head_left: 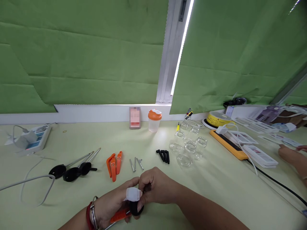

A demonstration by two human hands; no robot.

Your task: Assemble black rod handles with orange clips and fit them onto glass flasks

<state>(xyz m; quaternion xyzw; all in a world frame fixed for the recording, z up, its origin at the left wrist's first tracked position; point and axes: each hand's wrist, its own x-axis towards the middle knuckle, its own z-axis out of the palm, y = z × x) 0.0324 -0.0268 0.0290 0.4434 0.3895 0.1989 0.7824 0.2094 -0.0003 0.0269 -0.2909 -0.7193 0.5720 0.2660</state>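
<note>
At the bottom centre, my left hand (111, 204) is wrapped round an orange-handled piece (120, 215) with a metal rod and a round black part (135, 208). My right hand (157, 188) pinches at the black part's edge, its fingertips touching it. A translucent white piece (133, 194) sits just above the black part, between the hands. Beyond them lie orange handles (113, 166), silver screws (135, 164) and short black pieces (163, 156). To the left are black round parts with metal rods (71, 174).
Clear glass jars (190, 147) stand right of centre. Behind are an orange-lidded cup (154, 120) and a pink-screened card (135, 118). Power strips (227, 145) (42, 137) lie on both sides, with cables. Another person's hand (291, 158) rests at the far right.
</note>
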